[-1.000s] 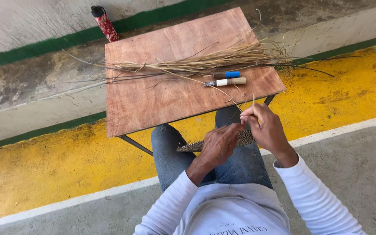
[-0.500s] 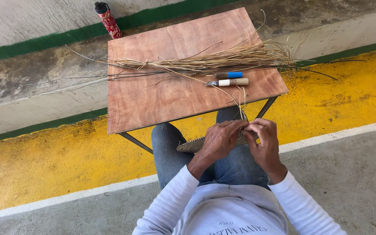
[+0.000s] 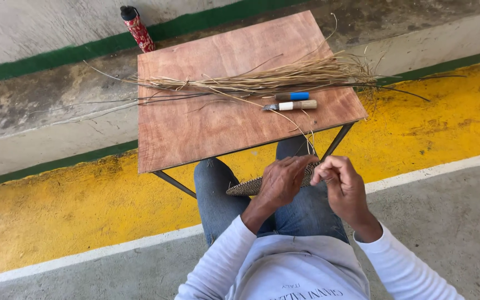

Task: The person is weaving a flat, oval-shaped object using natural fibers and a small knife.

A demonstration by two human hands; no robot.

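- The left hand [image 3: 280,180] is closed over a flat woven piece [image 3: 245,188], which lies across the person's lap, just below the near edge of the table [image 3: 195,133].
- The right hand [image 3: 340,183] is beside it, with the fingers curled in and pinching a thin pale strand [image 3: 308,139]; the strand goes up from the hands to the table.
- On the table lies a long bundle of dry fibres [image 3: 273,80], and near it two small tools: a knife with pale handle [image 3: 290,105] and a blue-handled tool [image 3: 293,96].
- A red patterned bottle [image 3: 136,28] stands on the floor behind the far left corner of the table.
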